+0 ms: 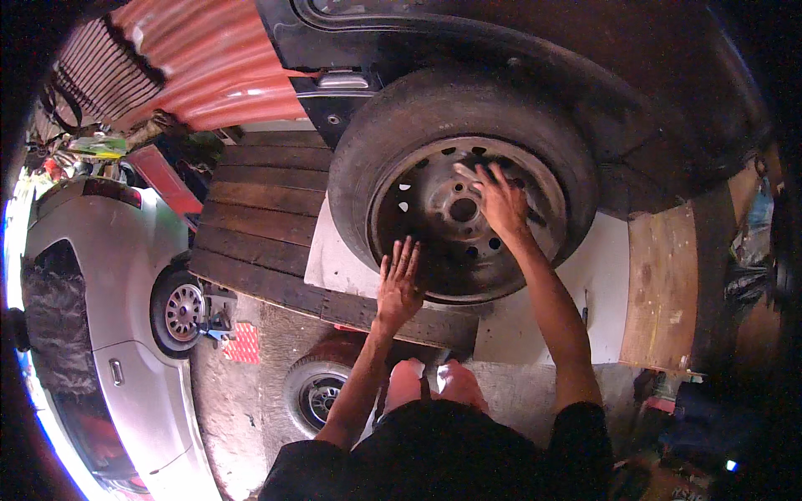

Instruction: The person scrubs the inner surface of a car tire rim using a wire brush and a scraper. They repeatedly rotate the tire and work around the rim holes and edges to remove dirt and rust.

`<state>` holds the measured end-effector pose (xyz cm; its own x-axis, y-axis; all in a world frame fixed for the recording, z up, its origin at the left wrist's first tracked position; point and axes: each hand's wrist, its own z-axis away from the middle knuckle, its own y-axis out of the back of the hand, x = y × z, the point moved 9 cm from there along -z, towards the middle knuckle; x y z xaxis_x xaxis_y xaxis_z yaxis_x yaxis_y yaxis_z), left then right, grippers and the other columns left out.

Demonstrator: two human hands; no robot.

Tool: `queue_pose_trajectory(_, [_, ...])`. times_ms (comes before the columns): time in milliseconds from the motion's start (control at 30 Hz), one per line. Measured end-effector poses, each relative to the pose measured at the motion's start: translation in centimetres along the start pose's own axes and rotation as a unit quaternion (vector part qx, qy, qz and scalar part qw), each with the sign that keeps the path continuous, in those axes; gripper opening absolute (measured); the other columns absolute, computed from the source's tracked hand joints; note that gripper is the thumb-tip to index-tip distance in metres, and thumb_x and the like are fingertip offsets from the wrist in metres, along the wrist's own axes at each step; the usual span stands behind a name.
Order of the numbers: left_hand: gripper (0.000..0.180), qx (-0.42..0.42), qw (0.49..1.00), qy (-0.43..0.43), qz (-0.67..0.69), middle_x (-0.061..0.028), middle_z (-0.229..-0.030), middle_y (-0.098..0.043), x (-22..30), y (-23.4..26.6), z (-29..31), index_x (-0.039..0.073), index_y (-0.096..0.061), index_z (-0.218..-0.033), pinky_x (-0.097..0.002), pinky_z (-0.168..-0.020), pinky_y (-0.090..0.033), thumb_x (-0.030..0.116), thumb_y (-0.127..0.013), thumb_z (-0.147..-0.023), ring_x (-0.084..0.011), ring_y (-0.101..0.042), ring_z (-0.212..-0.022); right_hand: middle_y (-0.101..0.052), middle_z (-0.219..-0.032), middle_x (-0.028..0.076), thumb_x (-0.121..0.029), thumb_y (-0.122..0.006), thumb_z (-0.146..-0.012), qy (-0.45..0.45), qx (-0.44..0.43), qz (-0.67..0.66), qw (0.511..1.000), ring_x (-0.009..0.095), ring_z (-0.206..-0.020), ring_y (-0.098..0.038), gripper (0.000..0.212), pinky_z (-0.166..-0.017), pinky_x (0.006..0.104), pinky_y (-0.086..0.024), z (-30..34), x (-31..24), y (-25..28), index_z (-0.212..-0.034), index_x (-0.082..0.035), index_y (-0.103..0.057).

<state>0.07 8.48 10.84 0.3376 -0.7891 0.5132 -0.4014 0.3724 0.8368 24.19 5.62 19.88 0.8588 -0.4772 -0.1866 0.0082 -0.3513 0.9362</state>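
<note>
In front of me a wheel with a black tyre (368, 150) and a dark steel rim (434, 271) is at a dark car body (601, 58), its outer face toward me. My right hand (505, 207) reaches over the rim beside the centre hole, fingers spread and slightly blurred. Whether those fingertips touch the metal I cannot tell. At the wheel's lower left edge is my left hand (401, 288), with its fingers stretched out and nothing in them. A pale board (334, 263) lies beneath the tyre.
Dark wooden planks (259, 200) run left of the wheel; a lighter plank (660, 288) lies right. A slim dark tool (585, 311) rests on the pale board. Another wheel (301, 384) lies by my legs. Further left stand a silver car (134, 284), a blue jack (219, 326) and a red-patterned box (242, 344).
</note>
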Motion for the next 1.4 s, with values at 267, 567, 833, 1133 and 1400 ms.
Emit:
queue_pose_trajectory(267, [0.085,-0.022,0.999,-0.019,-0.044,-0.0066,-0.163,-0.018,0.1,-1.2,-0.1,0.015,-0.031,-0.153,-0.0595,-0.117,-0.014,0.021,-0.069,-0.077,-0.0286,-0.014,-0.151,-0.053,-0.134,0.022,-0.014,-0.068,-0.088,-0.218,0.077,-0.087,0.969,0.041,-0.11,-0.06,0.052,-0.095,0.0498,-0.047,11.0,5.6,-1.3,-0.135,-0.008,-0.047])
queue_pose_trajectory(567, [0.085,-0.02,0.998,-0.025,-0.05,-0.0048,-0.163,-0.019,-0.1,-0.8,0.0,0.018,-0.03,-0.154,-0.0594,-0.117,-0.013,0.018,-0.066,-0.077,-0.0277,-0.014,-0.151,-0.052,-0.127,0.031,-0.007,-0.06,-0.093,-0.206,-0.022,-0.123,0.971,0.048,-0.106,-0.059,0.055,-0.082,0.052,-0.052,5.9,3.5,-0.6,-0.143,-0.019,-0.041])
queue_pose_trajectory(833, [0.083,0.001,0.999,-0.036,-0.02,-0.0063,-0.163,-0.019,1.0,-0.8,0.2,0.017,-0.029,-0.154,-0.061,-0.117,-0.011,0.02,-0.066,-0.079,-0.0311,-0.015,-0.151,-0.058,-0.123,0.025,-0.013,-0.063,-0.089,-0.203,0.069,-0.105,0.971,0.048,-0.111,-0.054,0.057,-0.094,0.0504,-0.044,15.1,6.5,-6.9,-0.14,-0.009,-0.039])
queue_pose_trajectory(1133, [0.08,-0.033,0.998,-0.021,0.054,-0.0091,-0.162,-0.021,2.9,-4.5,4.0,0.015,-0.028,-0.154,-0.0593,-0.118,-0.008,0.017,-0.064,-0.082,-0.0324,-0.015,-0.15,-0.04,-0.139,0.032,-0.007,-0.063,-0.087,-0.196,-0.075,-0.025,0.977,0.05,-0.123,-0.046,0.067,-0.106,0.0523,-0.04,13.1,4.6,2.4,-0.146,-0.005,-0.034])
queue_pose_trajectory(1400, [0.066,0.067,0.985,0.002,0.161,-0.013,-0.157,-0.032,0.8,-2.8,7.9,0.007,-0.038,-0.149,-0.059,-0.118,-0.007,0.01,-0.054,-0.085,-0.0365,-0.021,-0.148,-0.061,-0.105,0.03,-0.009,-0.061,-0.09,-0.193,-0.055,-0.08,0.976,0.049,-0.102,-0.056,0.041,-0.092,0.0548,-0.044,20.9,3.0,-8.3,-0.13,-0.005,-0.054])
